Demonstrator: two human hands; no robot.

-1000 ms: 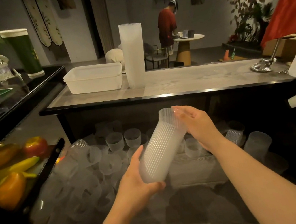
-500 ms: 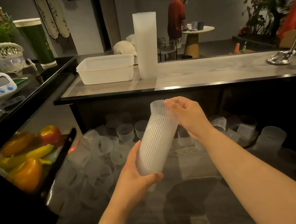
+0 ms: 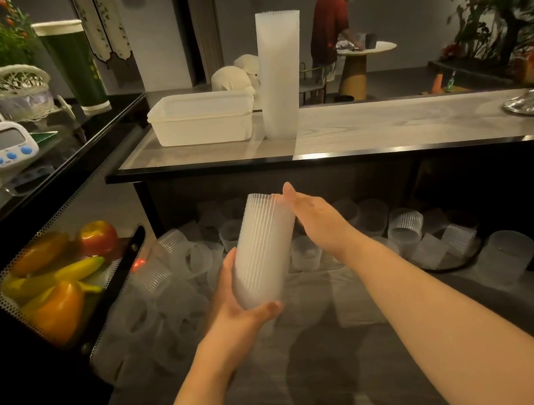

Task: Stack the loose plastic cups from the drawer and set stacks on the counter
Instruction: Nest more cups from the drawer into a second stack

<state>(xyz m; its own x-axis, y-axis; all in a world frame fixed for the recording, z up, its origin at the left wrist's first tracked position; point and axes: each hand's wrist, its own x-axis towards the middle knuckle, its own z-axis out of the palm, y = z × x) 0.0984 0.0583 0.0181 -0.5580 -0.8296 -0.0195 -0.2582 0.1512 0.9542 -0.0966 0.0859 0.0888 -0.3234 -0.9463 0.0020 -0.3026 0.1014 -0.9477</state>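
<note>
My left hand (image 3: 239, 305) grips the bottom of a short stack of ribbed translucent cups (image 3: 262, 248), held tilted over the open drawer (image 3: 318, 368). Beside the stack's top rim, my right hand (image 3: 316, 217) has its fingers straight, its palm against the upper side of the cups. Several loose cups (image 3: 404, 228) lie scattered in the drawer, some upright, some on their sides. A tall finished stack of cups (image 3: 279, 75) stands on the counter (image 3: 386, 129).
A white plastic tub (image 3: 201, 118) sits on the counter left of the tall stack. A metal stand base (image 3: 527, 101) is at the counter's right. Left are a fruit basket (image 3: 53, 286) and a white timer (image 3: 2, 144). A person works at a far table.
My right hand has let go of the stack's top rim and straightened its fingers beside it. The view has shifted so the counter appears higher and closer.
</note>
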